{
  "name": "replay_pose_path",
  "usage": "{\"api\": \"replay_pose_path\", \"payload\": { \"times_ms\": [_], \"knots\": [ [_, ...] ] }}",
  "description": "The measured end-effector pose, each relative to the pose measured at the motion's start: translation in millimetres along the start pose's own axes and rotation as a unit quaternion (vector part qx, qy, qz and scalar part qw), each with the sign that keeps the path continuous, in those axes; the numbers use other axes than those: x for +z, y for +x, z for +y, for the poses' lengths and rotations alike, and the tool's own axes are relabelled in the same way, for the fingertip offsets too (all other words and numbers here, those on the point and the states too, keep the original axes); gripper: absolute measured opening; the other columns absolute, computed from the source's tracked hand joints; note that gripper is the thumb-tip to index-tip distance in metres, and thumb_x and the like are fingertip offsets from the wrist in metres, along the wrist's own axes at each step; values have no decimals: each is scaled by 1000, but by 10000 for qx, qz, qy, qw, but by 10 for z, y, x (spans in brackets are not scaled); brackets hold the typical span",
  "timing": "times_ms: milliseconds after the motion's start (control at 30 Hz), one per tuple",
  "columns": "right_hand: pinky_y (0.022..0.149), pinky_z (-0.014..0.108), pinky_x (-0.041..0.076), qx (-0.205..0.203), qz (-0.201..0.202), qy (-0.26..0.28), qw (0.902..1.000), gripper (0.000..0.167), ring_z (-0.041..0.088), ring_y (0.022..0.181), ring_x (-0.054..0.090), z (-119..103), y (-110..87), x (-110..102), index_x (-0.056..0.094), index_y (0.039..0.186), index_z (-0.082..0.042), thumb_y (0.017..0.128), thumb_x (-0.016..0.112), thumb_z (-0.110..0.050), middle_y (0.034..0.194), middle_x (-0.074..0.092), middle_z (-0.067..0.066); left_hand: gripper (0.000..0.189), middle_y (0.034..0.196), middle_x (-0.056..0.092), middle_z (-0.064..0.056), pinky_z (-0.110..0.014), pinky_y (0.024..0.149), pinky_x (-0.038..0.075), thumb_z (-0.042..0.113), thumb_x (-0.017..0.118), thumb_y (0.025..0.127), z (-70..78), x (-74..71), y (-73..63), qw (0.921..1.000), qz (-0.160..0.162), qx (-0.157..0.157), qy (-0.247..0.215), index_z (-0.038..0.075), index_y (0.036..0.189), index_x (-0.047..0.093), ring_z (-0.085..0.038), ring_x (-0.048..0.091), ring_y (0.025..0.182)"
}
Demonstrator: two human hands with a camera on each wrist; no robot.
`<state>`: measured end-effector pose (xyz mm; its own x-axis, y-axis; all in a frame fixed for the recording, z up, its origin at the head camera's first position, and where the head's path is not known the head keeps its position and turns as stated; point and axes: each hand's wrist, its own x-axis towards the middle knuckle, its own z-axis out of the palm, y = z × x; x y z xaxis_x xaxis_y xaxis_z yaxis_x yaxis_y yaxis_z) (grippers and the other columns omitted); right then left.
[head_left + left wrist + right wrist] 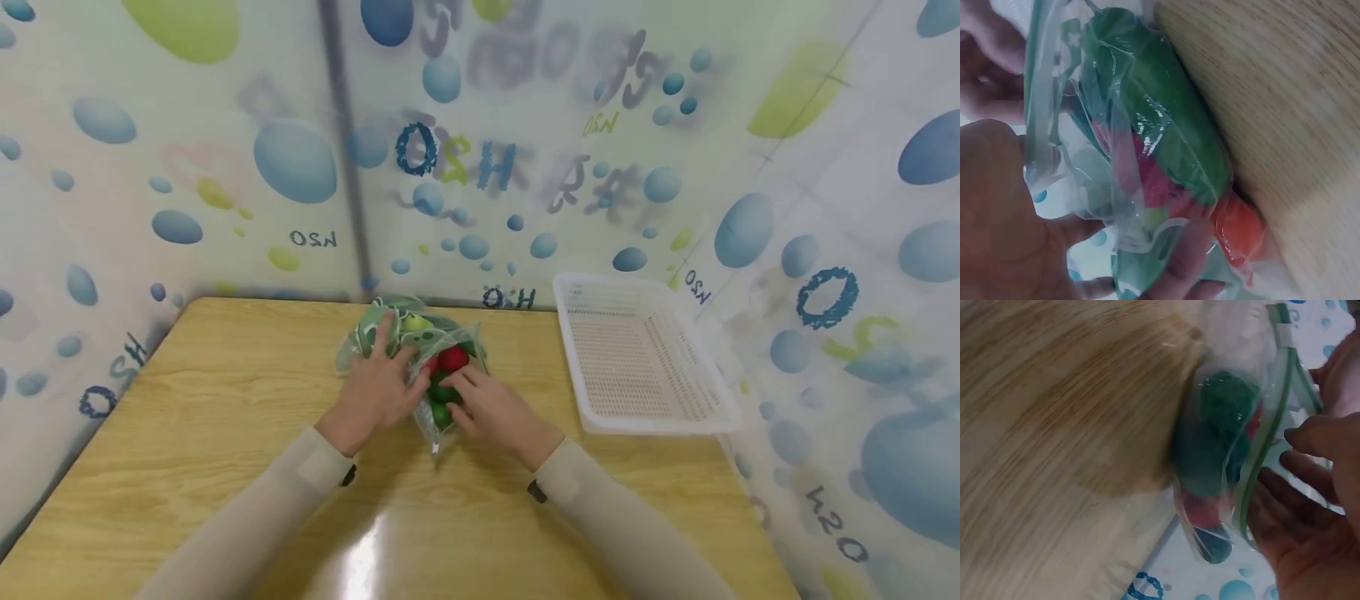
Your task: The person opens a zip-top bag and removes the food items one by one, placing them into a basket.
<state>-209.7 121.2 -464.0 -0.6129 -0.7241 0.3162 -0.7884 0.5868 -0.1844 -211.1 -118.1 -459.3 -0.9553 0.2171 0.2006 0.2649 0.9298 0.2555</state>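
A clear zip bag (431, 425) with a green closure strip (1272, 419) lies near the table's back edge. Through its film I see a long green vegetable (1172, 112), red pieces (453, 358) and an orange-red round piece (1238, 228). Spread over the bag's left side, my left hand (372, 392) touches the film with one finger stretched forward. From the right, my right hand (498, 414) reaches to the bag's mouth. In the right wrist view its fingers (1291, 506) pass behind the green strip, their tips partly hidden.
A white perforated plastic basket (645, 358) stands at the table's right edge. Green-printed plastic packaging (367, 329) with a yellow-green piece (415, 322) lies behind my left hand. The wooden table (225, 392) meets a bubble-patterned wall (450, 242) at the back.
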Motion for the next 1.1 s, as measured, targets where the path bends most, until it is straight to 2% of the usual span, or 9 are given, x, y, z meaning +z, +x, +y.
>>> {"api": "replay_pose_path", "payload": {
  "times_ms": [33, 67, 200, 267, 333, 500, 733, 933, 1100],
  "knots": [
    [105, 40, 69, 132, -116, -6, 9998, 37, 28, 126, 78, 7, 25, 32, 69, 146, -4, 113, 79, -17, 145, 73, 17, 56, 189, 24, -37, -86, 113, 54, 43, 57, 119, -9, -7, -4, 10000, -7, -38, 20, -1, 149, 72, -53, 24, 179],
    [107, 42, 69, 289, -225, 7, 9993, 40, 30, 130, 77, 16, 52, 63, 68, 148, -3, 113, 78, -19, 148, 72, 18, 56, 189, 24, -37, -87, 115, 52, 44, 56, 119, -16, -17, -10, 9999, -13, -92, 58, 0, 149, 72, -58, 33, 174],
    [114, 50, 66, 938, -686, 161, 9931, 53, 40, 144, 72, 30, 136, 116, 61, 159, -3, 115, 77, -29, 161, 65, 26, 60, 190, 22, -33, -88, 121, 47, 50, 52, 118, -26, -67, -32, 9985, -202, -392, 339, 7, 156, 70, -73, 59, 144],
    [116, 53, 65, 1186, -955, 313, 9878, 61, 41, 146, 70, 37, 163, 137, 57, 164, -4, 115, 77, -35, 166, 61, 28, 63, 191, 20, -29, -88, 121, 47, 54, 49, 118, -22, -104, -56, 9965, -356, -590, 466, 11, 159, 68, -77, 62, 134],
    [117, 53, 64, 1304, -1222, 519, 9825, 70, 40, 146, 70, 44, 189, 158, 53, 170, -7, 114, 78, -40, 169, 57, 29, 65, 191, 21, -29, -89, 120, 47, 57, 48, 117, -23, -134, -85, 9947, -457, -732, 557, 12, 161, 66, -77, 55, 144],
    [127, 52, 58, 1148, -1651, 952, 9749, 81, 38, 153, 63, 41, 241, 202, 48, 174, -13, 109, 85, -43, 172, 50, 26, 67, 185, 32, -31, -90, 117, 45, 59, 52, 115, 0, -208, -177, 9933, -435, -813, 691, 11, 159, 66, -73, 45, 154],
    [128, 54, 55, 546, -1895, 920, 9760, 61, 29, 149, 66, 10, 294, 241, 62, 158, -17, 107, 88, -38, 159, 67, 9, 69, 176, 40, -32, -84, 115, 51, 62, 56, 113, -1, -239, -277, 9933, -356, -696, 848, 9, 155, 69, -65, 47, 153],
    [126, 53, 57, 343, -1890, 650, 9792, 56, 30, 148, 68, 3, 268, 203, 67, 158, -17, 108, 87, -30, 160, 68, 13, 65, 180, 38, -31, -81, 107, 59, 60, 68, 109, -54, -211, -299, 9975, -132, -467, 522, 10, 151, 71, -64, 49, 153],
    [116, 48, 65, 333, -1705, 453, 9838, 53, 30, 137, 74, -15, 207, 118, 69, 155, -17, 107, 88, -29, 157, 70, 14, 76, 186, 33, -29, -88, 114, 51, 61, 73, 107, -109, -170, -277, 9995, 2, -305, 121, 15, 165, 61, -67, 41, 162]
  ]
}}
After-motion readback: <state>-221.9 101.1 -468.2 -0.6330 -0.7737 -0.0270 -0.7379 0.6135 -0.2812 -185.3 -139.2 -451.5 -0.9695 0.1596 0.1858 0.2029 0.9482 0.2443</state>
